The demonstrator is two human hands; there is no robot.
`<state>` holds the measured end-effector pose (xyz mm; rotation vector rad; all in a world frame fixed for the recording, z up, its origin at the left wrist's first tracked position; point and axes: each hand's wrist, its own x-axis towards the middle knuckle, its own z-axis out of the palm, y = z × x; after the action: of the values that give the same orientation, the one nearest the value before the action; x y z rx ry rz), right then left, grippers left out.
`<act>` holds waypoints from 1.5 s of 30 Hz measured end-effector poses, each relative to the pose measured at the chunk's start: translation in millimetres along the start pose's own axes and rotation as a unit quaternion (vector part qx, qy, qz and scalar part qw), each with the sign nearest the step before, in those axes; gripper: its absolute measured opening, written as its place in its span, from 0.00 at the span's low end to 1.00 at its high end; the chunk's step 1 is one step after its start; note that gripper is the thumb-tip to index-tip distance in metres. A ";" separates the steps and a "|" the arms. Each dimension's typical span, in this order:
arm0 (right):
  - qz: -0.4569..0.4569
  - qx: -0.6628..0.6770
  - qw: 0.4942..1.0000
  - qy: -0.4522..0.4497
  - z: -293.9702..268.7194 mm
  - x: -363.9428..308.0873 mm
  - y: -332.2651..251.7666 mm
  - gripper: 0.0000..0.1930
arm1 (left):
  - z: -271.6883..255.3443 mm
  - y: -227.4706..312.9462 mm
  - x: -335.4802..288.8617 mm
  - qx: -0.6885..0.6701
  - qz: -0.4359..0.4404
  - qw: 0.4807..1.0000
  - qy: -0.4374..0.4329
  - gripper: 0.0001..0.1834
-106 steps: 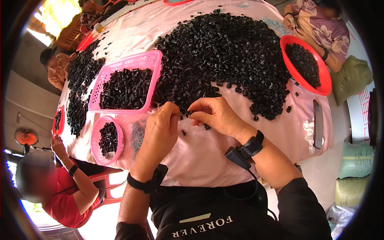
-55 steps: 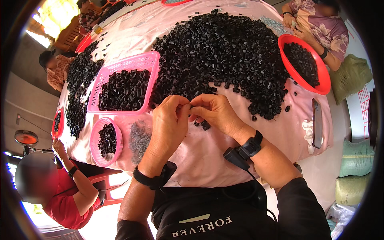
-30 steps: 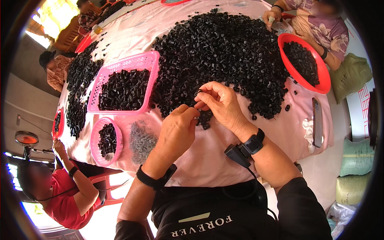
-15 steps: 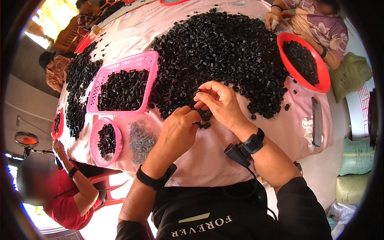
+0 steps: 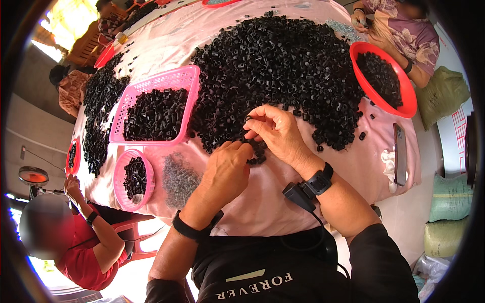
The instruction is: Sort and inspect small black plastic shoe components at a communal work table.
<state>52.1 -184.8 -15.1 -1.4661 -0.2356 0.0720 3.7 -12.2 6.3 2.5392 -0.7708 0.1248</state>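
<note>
My right hand (image 5: 277, 132) is closed in a pinch, with a small black plastic piece (image 5: 248, 119) between thumb and fingertips. My left hand (image 5: 226, 166) is beside it with its back turned up and fingers curled in; whatever they hold is hidden beneath them. Both hands are over the near edge of a broad heap of black plastic pieces (image 5: 273, 60), many shaped like short open rings. A few loose ones lie just under my fingertips. To the left of my left hand, a patch of small clear pieces (image 5: 179, 181) is spread on the pink cloth (image 5: 283, 202).
A pink rectangular basket (image 5: 190, 103) and a round pink basket (image 5: 150, 177) hold black pieces at left. At right stand a red basin (image 5: 411, 96) of pieces and a phone (image 5: 399, 154). Co-workers sit around the table. Sacks (image 5: 448, 197) are stacked at far right.
My left hand has shifted slightly toward me and its fingers have curled further under. My right hand barely moves. The co-worker at upper right has drawn their hands back, uncovering some clear pieces.
</note>
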 end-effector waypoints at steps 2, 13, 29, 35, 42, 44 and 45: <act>-0.006 0.003 1.000 -0.002 0.6 0.2 1.2 0.06 | -4.9 -2.2 -1.2 -0.016 -0.001 1.000 -0.002 0.10; 0.023 0.031 0.995 -0.090 4.5 -4.3 3.8 0.07 | -31.2 -4.8 18.8 -0.173 -0.154 0.959 0.166 0.10; 0.060 0.084 0.989 -0.104 5.4 -5.5 3.6 0.10 | -17.3 6.7 24.5 -0.116 -0.096 0.962 0.229 0.05; 0.088 0.124 0.984 -0.095 3.5 -6.6 1.6 0.10 | -21.0 3.8 20.0 -0.126 -0.051 0.971 0.195 0.07; 0.065 0.084 0.991 -0.085 2.8 -5.8 3.7 0.09 | -17.3 0.8 16.7 -0.011 0.024 0.988 0.153 0.22; 0.058 0.081 0.992 -0.083 3.3 -5.0 6.7 0.09 | -12.5 -3.7 15.7 0.000 0.020 0.988 0.150 0.24; 0.057 0.064 0.992 -0.087 3.3 -4.6 7.5 0.10 | -11.1 -5.1 15.6 0.000 0.020 0.988 0.150 0.24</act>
<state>47.7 -181.6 -22.8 -1.3450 -0.2843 0.3032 20.1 -11.0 17.3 2.4265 -0.7012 0.5070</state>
